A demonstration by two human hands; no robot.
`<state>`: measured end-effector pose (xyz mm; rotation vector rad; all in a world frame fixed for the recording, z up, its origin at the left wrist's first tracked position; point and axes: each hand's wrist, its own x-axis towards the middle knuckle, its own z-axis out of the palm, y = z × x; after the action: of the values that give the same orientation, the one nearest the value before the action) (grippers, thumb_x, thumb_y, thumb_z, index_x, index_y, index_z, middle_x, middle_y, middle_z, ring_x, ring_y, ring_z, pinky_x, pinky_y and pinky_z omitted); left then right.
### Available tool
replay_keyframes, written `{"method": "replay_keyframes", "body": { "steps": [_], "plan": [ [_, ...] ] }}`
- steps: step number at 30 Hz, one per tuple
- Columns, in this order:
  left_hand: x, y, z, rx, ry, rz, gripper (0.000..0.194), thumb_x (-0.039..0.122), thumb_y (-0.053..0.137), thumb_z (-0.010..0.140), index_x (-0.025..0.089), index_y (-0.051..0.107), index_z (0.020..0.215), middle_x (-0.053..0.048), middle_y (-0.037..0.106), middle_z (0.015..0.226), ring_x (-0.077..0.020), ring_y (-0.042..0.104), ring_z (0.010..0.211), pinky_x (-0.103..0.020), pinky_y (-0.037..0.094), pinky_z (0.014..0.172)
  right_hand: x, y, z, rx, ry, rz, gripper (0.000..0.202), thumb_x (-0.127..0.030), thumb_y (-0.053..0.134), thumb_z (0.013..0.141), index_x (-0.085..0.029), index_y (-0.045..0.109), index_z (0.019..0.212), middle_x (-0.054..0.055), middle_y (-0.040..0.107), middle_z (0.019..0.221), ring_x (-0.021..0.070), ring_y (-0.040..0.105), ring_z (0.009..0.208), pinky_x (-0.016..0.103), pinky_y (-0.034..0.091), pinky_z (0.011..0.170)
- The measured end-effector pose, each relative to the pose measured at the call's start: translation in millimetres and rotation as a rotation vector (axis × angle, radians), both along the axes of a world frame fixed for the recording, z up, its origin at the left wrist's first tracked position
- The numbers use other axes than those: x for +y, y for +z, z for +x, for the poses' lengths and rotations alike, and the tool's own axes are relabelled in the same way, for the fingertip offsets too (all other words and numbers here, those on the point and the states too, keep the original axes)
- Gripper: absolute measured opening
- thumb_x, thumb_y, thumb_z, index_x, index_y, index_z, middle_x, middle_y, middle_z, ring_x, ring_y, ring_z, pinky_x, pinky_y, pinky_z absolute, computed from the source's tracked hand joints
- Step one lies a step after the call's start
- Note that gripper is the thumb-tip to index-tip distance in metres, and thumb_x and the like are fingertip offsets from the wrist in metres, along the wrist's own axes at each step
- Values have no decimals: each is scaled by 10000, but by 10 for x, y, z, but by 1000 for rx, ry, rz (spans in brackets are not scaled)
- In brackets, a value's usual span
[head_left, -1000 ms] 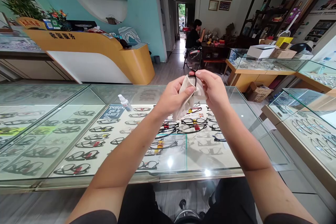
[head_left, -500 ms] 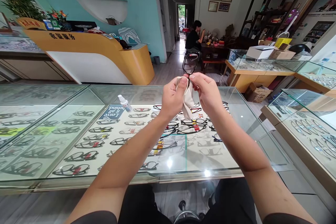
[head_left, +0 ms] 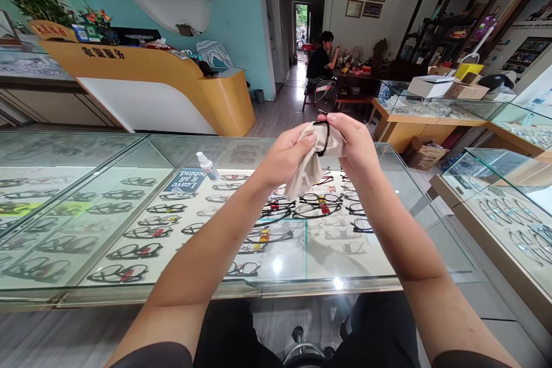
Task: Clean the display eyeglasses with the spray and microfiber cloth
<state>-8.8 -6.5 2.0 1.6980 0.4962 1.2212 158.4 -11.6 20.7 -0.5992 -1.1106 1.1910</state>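
A pair of black-rimmed eyeglasses (head_left: 326,96) is held up over the glass counter, one lens standing above my fingers. My right hand (head_left: 356,139) pinches the frame near its middle. My left hand (head_left: 290,152) is closed on a cream cleaning cloth (head_left: 307,168), which lies behind the lower lens and hangs down below my fingers. Part of the cloth also reaches my right hand. Below, inside the glass display case (head_left: 328,284), lie several rows of eyeglasses (head_left: 142,232) with small coloured tags.
A white spray bottle (head_left: 207,165) stands on the counter at left of centre, by a blue printed card (head_left: 186,180). Beyond is an orange and white cashier desk (head_left: 224,104). A person (head_left: 321,60) sits at a table at the back. More display cases (head_left: 435,184) stand on the right.
The eyeglasses and both hands have shifted slightly right. The hands have moved a little apart, and the cloth is spread wider, with the lower rim now showing against it.
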Motion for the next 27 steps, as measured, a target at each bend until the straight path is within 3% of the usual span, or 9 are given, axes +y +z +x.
{"method": "replay_keyframes", "body": {
  "steps": [3,6,11,17,19,22,27],
  "plan": [
    [7,11,-28,64,-39,14,480,597,773,972,186,724,1215,-55,717,1028,-167,611,845,-266,506,751,25,0,26,-3,-27,-23,251,-447,915,758,-234,843,868,11,847,988,146,703,819,270,577,732],
    [23,-16,-6,56,-30,58,527,592,839,920,179,710,1221,-63,730,1039,-172,627,865,-264,510,759,36,-14,30,-9,-46,-37,253,-443,910,756,-237,839,884,7,841,987,140,677,787,266,540,681],
    [49,-126,128,-86,217,115,518,664,863,876,191,681,985,-16,660,823,-137,553,717,-256,449,651,13,-88,-89,-28,-30,-14,309,-498,929,764,-245,848,923,-5,814,934,116,565,708,270,464,646],
    [33,-129,196,-191,450,154,594,752,736,943,198,614,764,11,565,666,-113,465,600,-260,397,559,-60,-152,-252,-41,-59,19,360,-576,933,770,-252,824,883,2,805,952,143,625,839,289,510,760],
    [27,-85,165,-181,438,147,612,775,725,933,203,613,747,2,574,656,-124,489,600,-268,409,550,-59,-143,-241,-54,-65,28,354,-577,931,778,-255,825,879,7,816,993,150,647,877,294,523,775],
    [26,-7,89,-117,320,115,612,782,738,916,205,617,753,-6,587,664,-134,526,605,-274,439,550,-30,-114,-177,-54,-64,31,365,-591,924,783,-263,838,918,19,836,1084,166,677,931,305,547,792],
    [38,22,20,-7,139,125,546,745,771,917,205,698,933,-23,676,801,-142,608,678,-279,516,617,6,-81,-90,-53,-60,6,386,-608,888,818,-263,843,985,23,826,1068,173,686,929,314,550,783]
  ]
}}
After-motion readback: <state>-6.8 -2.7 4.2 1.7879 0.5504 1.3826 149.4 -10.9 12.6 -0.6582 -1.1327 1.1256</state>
